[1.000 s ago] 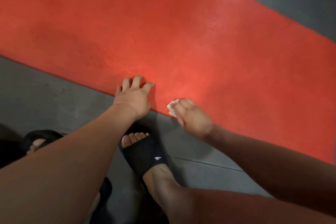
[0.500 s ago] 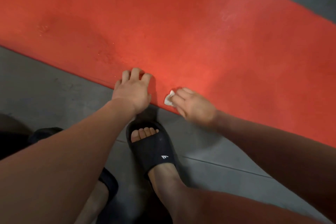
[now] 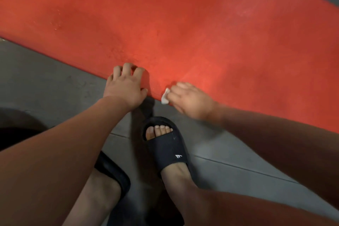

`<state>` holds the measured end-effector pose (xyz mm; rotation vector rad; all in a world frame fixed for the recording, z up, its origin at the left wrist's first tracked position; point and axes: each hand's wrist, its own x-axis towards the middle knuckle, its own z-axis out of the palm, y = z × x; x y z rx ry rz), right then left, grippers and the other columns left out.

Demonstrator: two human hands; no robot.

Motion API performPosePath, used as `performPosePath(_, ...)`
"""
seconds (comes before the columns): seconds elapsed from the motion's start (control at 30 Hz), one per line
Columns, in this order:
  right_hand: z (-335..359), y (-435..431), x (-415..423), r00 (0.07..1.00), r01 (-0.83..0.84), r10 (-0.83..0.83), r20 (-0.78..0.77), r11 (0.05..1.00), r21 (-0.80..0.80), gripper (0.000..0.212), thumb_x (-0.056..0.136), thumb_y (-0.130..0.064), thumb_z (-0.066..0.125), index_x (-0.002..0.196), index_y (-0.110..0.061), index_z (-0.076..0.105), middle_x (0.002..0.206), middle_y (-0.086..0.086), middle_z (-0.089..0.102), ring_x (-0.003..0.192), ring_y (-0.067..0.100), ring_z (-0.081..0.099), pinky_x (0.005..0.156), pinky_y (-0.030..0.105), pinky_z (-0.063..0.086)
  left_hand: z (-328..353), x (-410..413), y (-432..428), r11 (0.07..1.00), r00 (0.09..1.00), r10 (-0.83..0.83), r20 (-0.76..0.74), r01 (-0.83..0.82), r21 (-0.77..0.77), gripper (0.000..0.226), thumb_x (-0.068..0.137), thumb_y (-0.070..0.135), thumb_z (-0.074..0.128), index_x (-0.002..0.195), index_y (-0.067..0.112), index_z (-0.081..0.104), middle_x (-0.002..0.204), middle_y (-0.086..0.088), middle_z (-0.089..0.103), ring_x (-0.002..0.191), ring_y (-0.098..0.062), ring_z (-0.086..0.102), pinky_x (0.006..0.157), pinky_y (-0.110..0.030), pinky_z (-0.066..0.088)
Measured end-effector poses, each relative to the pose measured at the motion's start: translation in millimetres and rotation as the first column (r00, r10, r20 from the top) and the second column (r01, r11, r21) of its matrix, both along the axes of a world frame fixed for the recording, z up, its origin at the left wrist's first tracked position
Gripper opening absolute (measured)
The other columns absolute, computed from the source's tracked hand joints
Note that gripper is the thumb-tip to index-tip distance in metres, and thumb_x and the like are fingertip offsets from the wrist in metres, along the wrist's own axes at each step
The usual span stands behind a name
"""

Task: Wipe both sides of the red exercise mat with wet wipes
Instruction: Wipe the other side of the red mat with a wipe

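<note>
1. Head view. Red mat (image 3: pixel 183 24): lay flat across the grey floor (image 3: pixel 45 82).
2. Left hand (image 3: pixel 126 88): arm outstretched, fingers curled over the mat's near edge, thumb at its rim, gripping it.
3. Right hand (image 3: pixel 190 101): at the same edge, fingers pinched on a white wet wipe (image 3: pixel 165 96) touching the mat.
4. Black sandal (image 3: pixel 165 145): on the floor, near the mat's edge.

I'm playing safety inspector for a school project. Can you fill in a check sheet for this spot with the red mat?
Surface: grey floor, seams visible.
Job's things: red mat lies on the floor; white wipe at its near edge.
Clutter: nothing seen.
Grippers: left hand rests on the mat's edge, fingers bent, grip unclear; right hand pinches the wipe.
Cables: nothing seen.
Surroundings: the person's feet in black slides, beside the mat.
</note>
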<state>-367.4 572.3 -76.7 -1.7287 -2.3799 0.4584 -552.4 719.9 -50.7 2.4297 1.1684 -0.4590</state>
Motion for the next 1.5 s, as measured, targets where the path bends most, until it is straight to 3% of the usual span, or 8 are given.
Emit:
performPosePath(0.2,-13.1,57.1,51.7,0.792,0.610,-0.609,0.040,0.792,-0.025,0.037,0.087,-0.042,0.044,0.106,-0.019,0.065,0.107,0.002,0.070,0.098,0.032,0.061,0.090,0.041,0.046,1.1,-6.8,8.9,0.999,0.999,0.040,0.017,-0.040,0.012,0.056,0.090,0.042,0.062,0.140,0.024,0.043,0.144,-0.012,0.034,0.131,-0.040,0.031,0.107,-0.054,0.037)
performPosePath(0.47,-6.7,35.9,-1.6,0.999,-0.049,0.048,-0.024,0.998,-0.049,0.023,0.096,-0.026,0.051,0.111,-0.013,0.062,0.099,0.009,0.060,0.094,0.030,0.055,0.084,0.040,0.048,4.0,-11.8,23.6,0.994,0.993,0.109,0.037,-0.110,0.014,0.054,0.091,0.037,0.063,0.138,0.018,0.046,0.144,-0.013,0.035,0.132,-0.041,0.031,0.108,-0.054,0.036)
performPosePath(0.57,-5.1,64.2,26.9,0.988,0.135,-0.140,0.067,0.988,0.074,0.030,0.095,-0.039,0.043,0.106,-0.022,0.064,0.095,0.005,0.062,0.090,0.029,0.057,0.079,0.039,0.044,4.5,-16.9,30.9,0.992,0.992,0.125,0.017,-0.125,0.020,0.059,0.090,0.037,0.065,0.142,0.019,0.045,0.144,-0.013,0.035,0.132,-0.041,0.031,0.109,-0.055,0.035)
performPosePath(0.7,-8.0,88.8,37.9,0.763,0.638,-0.643,0.069,0.766,0.079,0.032,0.090,-0.039,0.040,0.105,-0.023,0.064,0.094,0.007,0.067,0.089,0.036,0.061,0.078,0.043,0.047,3.7,-20.5,41.6,0.984,0.985,0.175,0.004,-0.175,0.019,0.067,0.088,0.039,0.069,0.145,0.018,0.040,0.148,-0.015,0.032,0.134,-0.042,0.029,0.110,-0.055,0.033)
performPosePath(0.93,-11.4,66.1,-23.7,0.998,-0.066,0.066,-0.001,0.996,0.052,0.019,0.091,-0.021,0.061,0.109,-0.019,0.064,0.096,0.004,0.061,0.091,0.026,0.055,0.081,0.038,0.046,-6.4,-29.1,62.5,0.965,0.964,0.263,-0.036,-0.263,-0.003,0.117,0.076,0.058,0.078,0.160,0.011,0.011,0.164,-0.021,0.010,0.149,-0.043,0.010,0.123,-0.052,0.015)
performPosePath(1.17,-10.2,118.9,30.2,0.789,0.594,-0.613,0.052,0.781,0.194,0.022,0.093,-0.029,0.048,0.105,-0.026,0.066,0.089,0.004,0.065,0.086,0.034,0.060,0.073,0.040,0.042,-6.8,-29.1,74.5,0.938,0.936,0.333,-0.117,-0.341,-0.065,0.126,0.074,0.067,0.076,0.162,0.013,0.003,0.168,-0.016,-0.005,0.153,-0.040,-0.004,0.125,-0.049,0.006)
performPosePath(1.4,-22.1,80.6,-37.2,0.999,0.008,-0.002,-0.050,0.994,0.113,0.027,0.086,-0.015,0.071,0.112,-0.020,0.064,0.094,0.002,0.059,0.088,0.025,0.054,0.076,0.039,0.041,-0.2,-35.1,84.2,0.945,0.945,0.324,-0.037,-0.325,-0.034,0.088,0.084,0.049,0.073,0.153,0.016,0.030,0.155,-0.016,0.023,0.140,-0.041,0.021,0.118,-0.051,0.025)
performPosePath(1.5,-21.8,111.3,-3.5,0.992,0.114,-0.120,0.040,0.985,0.129,0.027,0.090,-0.017,0.063,0.113,-0.030,0.064,0.097,-0.001,0.062,0.093,0.026,0.057,0.077,0.038,0.039,1.7,-44.1,95.4,0.952,0.952,0.305,-0.010,-0.305,-0.029,0.072,0.087,0.040,0.072,0.149,0.023,0.039,0.149,-0.014,0.030,0.136,-0.040,0.026,0.116,-0.053,0.029)
